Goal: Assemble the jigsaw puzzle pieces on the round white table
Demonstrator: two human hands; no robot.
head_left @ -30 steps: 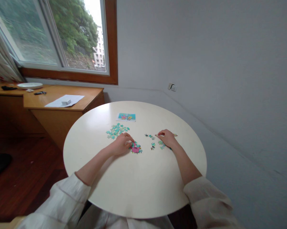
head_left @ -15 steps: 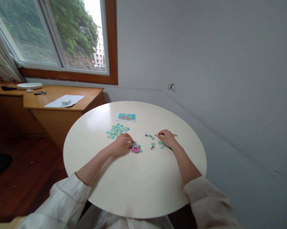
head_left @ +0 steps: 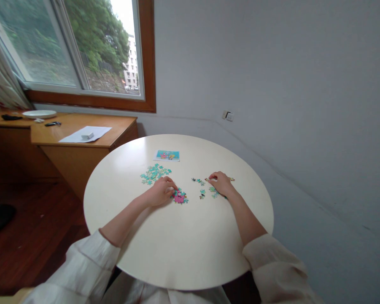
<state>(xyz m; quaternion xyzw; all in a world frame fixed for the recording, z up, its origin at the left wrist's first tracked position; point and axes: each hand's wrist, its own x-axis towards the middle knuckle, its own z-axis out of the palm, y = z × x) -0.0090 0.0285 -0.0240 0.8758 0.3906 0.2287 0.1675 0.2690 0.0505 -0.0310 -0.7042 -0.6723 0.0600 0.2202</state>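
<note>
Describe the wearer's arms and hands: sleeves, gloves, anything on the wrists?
Both hands are bare, no gloves. The left hand and right hand show no ring, watch or band that I can make out at this size. Loose off-white sleeves are pushed up: the left sleeve and right sleeve bunch near the elbows, forearms uncovered.

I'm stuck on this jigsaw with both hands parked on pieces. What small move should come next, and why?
Probably slide the right hand with its small teal pieces toward the pink assembled cluster that the left hand steadies. A bare gap of table separates the two groups, and their teal colour seems to match.
</note>
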